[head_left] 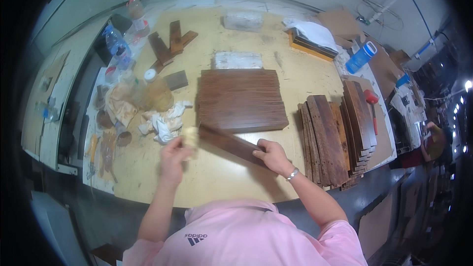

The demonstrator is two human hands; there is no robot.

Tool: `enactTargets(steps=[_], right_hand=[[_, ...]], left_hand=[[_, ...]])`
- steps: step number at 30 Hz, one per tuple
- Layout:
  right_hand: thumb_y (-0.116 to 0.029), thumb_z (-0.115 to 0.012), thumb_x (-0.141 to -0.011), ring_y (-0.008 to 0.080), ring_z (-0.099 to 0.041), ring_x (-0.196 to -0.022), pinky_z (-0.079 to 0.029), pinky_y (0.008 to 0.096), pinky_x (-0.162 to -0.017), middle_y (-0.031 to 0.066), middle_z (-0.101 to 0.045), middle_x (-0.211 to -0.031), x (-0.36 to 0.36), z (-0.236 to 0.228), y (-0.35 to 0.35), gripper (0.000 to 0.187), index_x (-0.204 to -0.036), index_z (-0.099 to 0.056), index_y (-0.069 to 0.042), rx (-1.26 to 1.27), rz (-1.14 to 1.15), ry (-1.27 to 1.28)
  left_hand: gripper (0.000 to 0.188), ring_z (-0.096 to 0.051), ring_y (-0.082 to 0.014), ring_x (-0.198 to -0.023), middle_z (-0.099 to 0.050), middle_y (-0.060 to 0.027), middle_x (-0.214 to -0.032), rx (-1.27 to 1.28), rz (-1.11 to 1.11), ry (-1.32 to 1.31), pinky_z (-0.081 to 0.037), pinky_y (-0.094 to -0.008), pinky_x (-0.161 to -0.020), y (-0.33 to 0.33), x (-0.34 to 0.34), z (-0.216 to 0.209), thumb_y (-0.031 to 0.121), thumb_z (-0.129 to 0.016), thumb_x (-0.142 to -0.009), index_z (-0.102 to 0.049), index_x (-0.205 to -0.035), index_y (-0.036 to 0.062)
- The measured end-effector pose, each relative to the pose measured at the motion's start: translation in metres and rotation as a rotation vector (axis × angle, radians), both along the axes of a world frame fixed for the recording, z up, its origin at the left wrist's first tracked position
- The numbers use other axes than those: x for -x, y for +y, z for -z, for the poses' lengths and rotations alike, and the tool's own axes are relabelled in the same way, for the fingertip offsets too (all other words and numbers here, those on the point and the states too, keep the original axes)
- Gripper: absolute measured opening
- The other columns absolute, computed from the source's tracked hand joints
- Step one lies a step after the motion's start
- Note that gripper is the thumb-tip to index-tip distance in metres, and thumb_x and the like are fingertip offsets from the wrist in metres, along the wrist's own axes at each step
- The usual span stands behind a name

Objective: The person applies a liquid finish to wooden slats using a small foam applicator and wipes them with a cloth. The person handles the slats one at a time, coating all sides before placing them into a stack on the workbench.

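My right hand (272,157) grips the near right end of a dark brown wooden plank (229,144), which slants up to the left over the table. In my left hand (172,161) is a pale yellow pad (190,137), smeared by motion, close to the plank's far left end. Whether the pad touches the wood I cannot tell. Just beyond the plank lies a stack of dark brown boards (241,99), edges slightly uneven. Crumpled white cloth (164,124) lies left of the stack, beside a jar of brownish liquid with a white cap (157,93).
More planks (327,140) stand in rows at the right, by a red-headed tool (371,97). A blue bottle (361,57) is at the back right. Plastic bottles (117,44) and loose wood pieces (170,43) are at the back left. Another person (434,143) is far right.
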State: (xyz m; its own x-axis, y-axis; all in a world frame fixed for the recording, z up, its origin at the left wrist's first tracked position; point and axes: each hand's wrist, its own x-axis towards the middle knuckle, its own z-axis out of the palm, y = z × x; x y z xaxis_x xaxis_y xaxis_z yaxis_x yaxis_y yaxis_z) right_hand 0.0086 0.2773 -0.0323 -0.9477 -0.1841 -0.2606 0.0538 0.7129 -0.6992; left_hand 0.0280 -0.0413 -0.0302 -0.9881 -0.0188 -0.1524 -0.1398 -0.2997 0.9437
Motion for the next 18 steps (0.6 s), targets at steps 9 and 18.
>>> enactTargets(steps=[9, 18], right_hand=[[-0.007, -0.062, -0.094, 0.0096, -0.061, -0.076, -0.049, 0.0255, -0.072, 0.0023, -0.067, -0.085, 0.004, -0.020, -0.029, 0.010, -0.095, -0.067, 0.001, 0.937, 0.260, -0.312], [-0.007, -0.062, -0.092, 0.0098, -0.057, -0.072, -0.046, 0.0257, -0.067, 0.0036, -0.066, -0.080, 0.042, -0.038, -0.024, 0.011, -0.086, -0.066, 0.001, 1.037, 0.434, -0.075]], left_hand=[[0.037, -0.058, -0.0193, -0.081, -0.061, -0.0070, -0.092, 0.745, -0.179, 0.583, -0.049, -0.0302, -0.075, 0.049, 0.052, -0.056, 0.003, -0.077, -0.074, -0.068, -0.110, 0.0028], [0.035, -0.061, -0.0265, -0.078, -0.061, -0.0107, -0.088, 0.706, 0.415, 0.790, -0.052, -0.0360, -0.066, 0.098, -0.050, -0.020, 0.006, -0.078, -0.066, -0.072, -0.101, 0.0037]])
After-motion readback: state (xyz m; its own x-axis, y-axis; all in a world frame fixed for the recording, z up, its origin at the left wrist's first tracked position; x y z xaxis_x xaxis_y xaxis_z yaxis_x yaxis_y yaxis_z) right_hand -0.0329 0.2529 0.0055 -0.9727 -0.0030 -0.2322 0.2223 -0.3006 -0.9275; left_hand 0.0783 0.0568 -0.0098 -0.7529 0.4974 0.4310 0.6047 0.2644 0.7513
